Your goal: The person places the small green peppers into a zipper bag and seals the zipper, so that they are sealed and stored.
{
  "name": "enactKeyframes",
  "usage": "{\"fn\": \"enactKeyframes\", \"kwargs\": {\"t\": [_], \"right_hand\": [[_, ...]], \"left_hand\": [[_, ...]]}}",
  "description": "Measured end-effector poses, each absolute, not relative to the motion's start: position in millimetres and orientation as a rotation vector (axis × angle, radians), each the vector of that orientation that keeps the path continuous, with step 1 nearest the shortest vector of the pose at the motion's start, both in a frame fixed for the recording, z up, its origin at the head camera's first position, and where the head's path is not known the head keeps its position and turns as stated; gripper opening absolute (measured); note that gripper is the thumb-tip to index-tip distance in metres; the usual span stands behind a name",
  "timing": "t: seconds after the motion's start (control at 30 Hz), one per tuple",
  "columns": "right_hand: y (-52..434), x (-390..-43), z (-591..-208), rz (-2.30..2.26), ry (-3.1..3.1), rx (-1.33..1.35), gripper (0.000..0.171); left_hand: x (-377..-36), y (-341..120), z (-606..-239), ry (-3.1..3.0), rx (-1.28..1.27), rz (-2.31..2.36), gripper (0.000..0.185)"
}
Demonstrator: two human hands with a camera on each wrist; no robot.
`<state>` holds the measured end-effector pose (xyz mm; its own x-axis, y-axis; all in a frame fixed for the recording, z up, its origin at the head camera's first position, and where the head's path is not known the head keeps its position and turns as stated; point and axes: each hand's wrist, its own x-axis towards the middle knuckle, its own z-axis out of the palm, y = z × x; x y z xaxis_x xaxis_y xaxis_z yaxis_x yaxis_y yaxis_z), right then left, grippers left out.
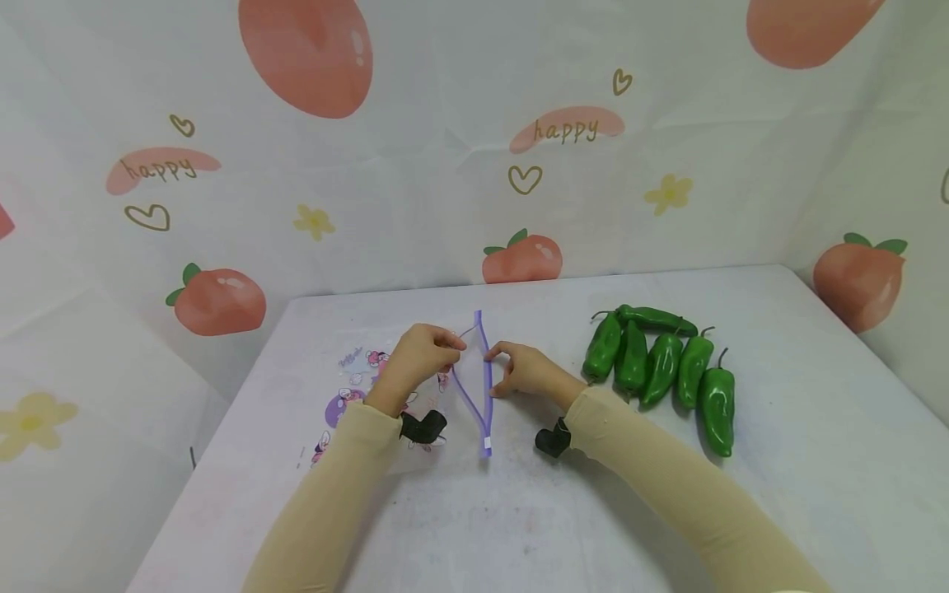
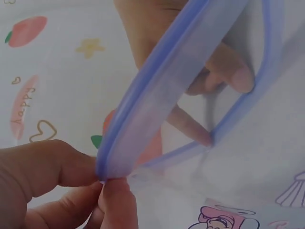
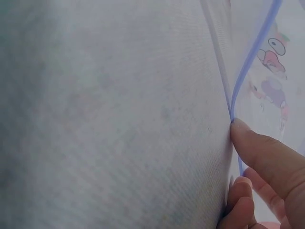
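Note:
A clear zip bag with a purple zip rim and cartoon prints lies on the table, its mouth parted towards the right. My left hand pinches one side of the rim between thumb and fingers and lifts it, as the left wrist view shows with the raised zip strip. My right hand touches the other side of the rim, low on the table. Its thumb and a finger meet the strip at two separate spots, with a gap between them.
Several green peppers lie grouped on the white table, right of my right hand. A white cloth with peach prints hangs behind the table. A small dark camera is worn at the left wrist, another at the right.

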<state>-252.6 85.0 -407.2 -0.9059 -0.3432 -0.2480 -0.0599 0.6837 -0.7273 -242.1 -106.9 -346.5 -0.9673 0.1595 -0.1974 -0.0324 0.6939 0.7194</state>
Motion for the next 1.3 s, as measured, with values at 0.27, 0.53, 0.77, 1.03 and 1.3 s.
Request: {"fn": "enactKeyframes", "kwargs": {"t": [0.27,0.53,0.77,1.03,1.3], "right_hand": [[85.3,-253.1,-405.9,-1.057,2.539,-0.331,0.054],[84.8,-253.8,-404.9,-1.058,2.540,-0.318,0.054],[82.7,-255.6,-406.7,-1.042,2.540,-0.293,0.054],[83.2,-255.6,-408.4,-1.035,2.546,-0.305,0.054],[83.6,-255.0,-408.3,-1.053,2.533,-0.291,0.054]], "left_hand": [[-242.0,-106.8,-349.5,2.636,0.102,1.201,0.027],[-239.4,-109.7,-344.2,2.621,0.080,1.274,0.029],[-239.2,-114.4,-338.8,2.623,0.092,1.279,0.029],[-236.4,-121.5,-329.7,2.650,0.135,1.314,0.025],[-233.8,-128.1,-320.9,2.660,0.189,1.347,0.026]]}}
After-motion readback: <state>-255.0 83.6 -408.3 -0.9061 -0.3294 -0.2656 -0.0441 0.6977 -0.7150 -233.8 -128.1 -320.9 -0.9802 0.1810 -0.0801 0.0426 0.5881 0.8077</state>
